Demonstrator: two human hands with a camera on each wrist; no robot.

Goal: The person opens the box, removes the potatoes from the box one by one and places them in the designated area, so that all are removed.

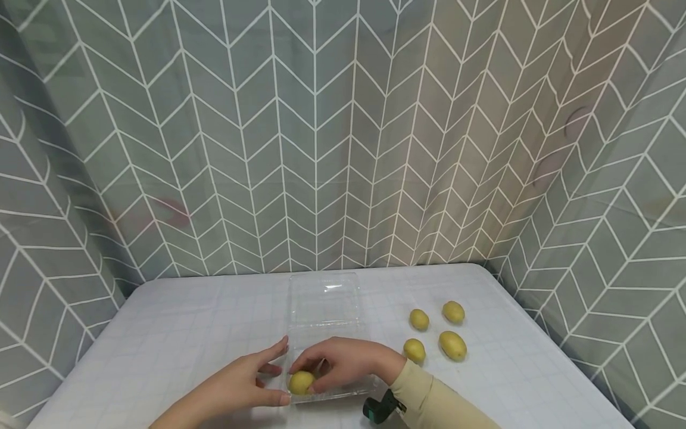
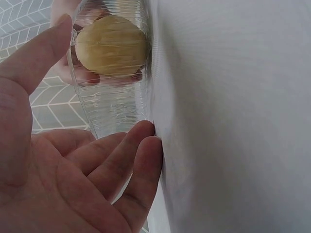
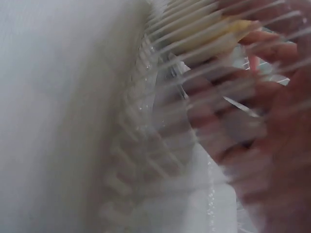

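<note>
A clear plastic clamshell box [image 1: 327, 307] lies with its lid folded back on the table. My right hand [image 1: 348, 360] reaches into its near half and holds a yellow lemon [image 1: 301, 382] between thumb and fingers at the left end. Through the ribbed wall, the left wrist view shows this lemon [image 2: 112, 46] low in the box. My left hand [image 1: 236, 381] is at the box's left side, fingers spread and loosely bent, thumb tip at the rim. In the right wrist view, my right hand [image 3: 272, 107] and the lemon [image 3: 199, 34] appear blurred behind ribbed plastic.
Two lemons [image 1: 419, 320] [image 1: 454, 311] lie right of the box, with two more [image 1: 414, 350] [image 1: 452, 345] nearer. A white cloth [image 1: 214, 316] covers the table. Patterned grey curtains [image 1: 332, 149] stand behind and at both sides. A black device [image 1: 379, 407] sits at my right wrist.
</note>
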